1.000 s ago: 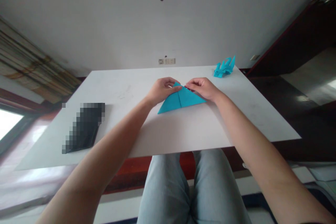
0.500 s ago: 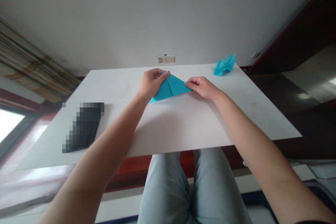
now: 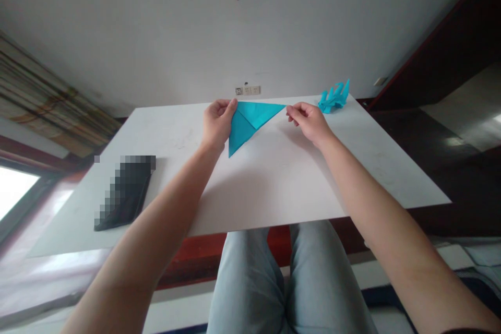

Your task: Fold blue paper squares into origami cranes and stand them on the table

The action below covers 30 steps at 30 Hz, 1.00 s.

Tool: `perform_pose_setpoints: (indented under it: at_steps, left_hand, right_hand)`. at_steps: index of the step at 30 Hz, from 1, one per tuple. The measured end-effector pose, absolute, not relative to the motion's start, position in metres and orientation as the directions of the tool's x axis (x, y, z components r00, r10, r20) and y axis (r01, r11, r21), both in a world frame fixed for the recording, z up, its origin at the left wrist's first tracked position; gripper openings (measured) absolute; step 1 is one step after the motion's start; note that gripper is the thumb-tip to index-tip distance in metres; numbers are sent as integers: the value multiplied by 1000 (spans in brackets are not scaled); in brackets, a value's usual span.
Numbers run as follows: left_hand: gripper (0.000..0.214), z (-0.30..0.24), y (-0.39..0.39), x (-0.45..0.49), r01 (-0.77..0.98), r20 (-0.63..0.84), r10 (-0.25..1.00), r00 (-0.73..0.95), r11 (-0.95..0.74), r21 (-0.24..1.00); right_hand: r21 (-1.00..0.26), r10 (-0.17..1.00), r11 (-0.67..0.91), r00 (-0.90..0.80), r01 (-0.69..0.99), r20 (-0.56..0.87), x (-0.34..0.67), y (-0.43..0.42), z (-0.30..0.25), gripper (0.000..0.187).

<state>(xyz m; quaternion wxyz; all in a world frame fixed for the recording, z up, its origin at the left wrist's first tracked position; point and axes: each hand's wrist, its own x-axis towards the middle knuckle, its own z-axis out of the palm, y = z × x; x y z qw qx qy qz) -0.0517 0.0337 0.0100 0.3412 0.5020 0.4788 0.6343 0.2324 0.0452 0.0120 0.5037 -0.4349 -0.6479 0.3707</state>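
Observation:
A blue sheet of paper [image 3: 256, 115], folded into a triangle with a crease across its middle, is held up over the white table. My left hand [image 3: 219, 121] pinches its upper left corner between thumb and fingers. At the triangle's right tip, my right hand [image 3: 309, 121] has thumb and forefinger closed on the point. One corner of the paper hangs down beside my left hand. Behind my right hand, a folded blue paper figure [image 3: 334, 99] with several upright points stands on the table.
The white table [image 3: 274, 193] reaches back to a grey wall with sockets [image 3: 247, 91]. A dark flat object [image 3: 127, 193], partly pixelated, lies at the left near my forearm. My legs [image 3: 289, 282] are below the front edge. A curtain [image 3: 35, 94] hangs at the left.
The paper triangle has turned clockwise and been raised at its right tip, with its left corner now pointing down. My right hand has moved up and slightly right; my left hand shifted slightly left.

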Motion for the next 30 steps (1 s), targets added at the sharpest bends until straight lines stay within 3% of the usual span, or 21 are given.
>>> perform_pose_setpoints:
  at_steps: [9,18,30]
  left_hand:
    - [41,2,28,-37,-124,140,978,-156,-160,979]
    - [38,-1,24,-28,-295,-14,997,-78,-9,955]
    - [45,-7,26,-27,-300,-17,1000,-22,9,954]
  right_hand:
    - [-948,839,306,-495,90,225,202,22,6,69]
    - [-946,827,308,-521,101,214,195,19,4,66]
    - [-941,801,328,-552,79,233,193,16,8,63]
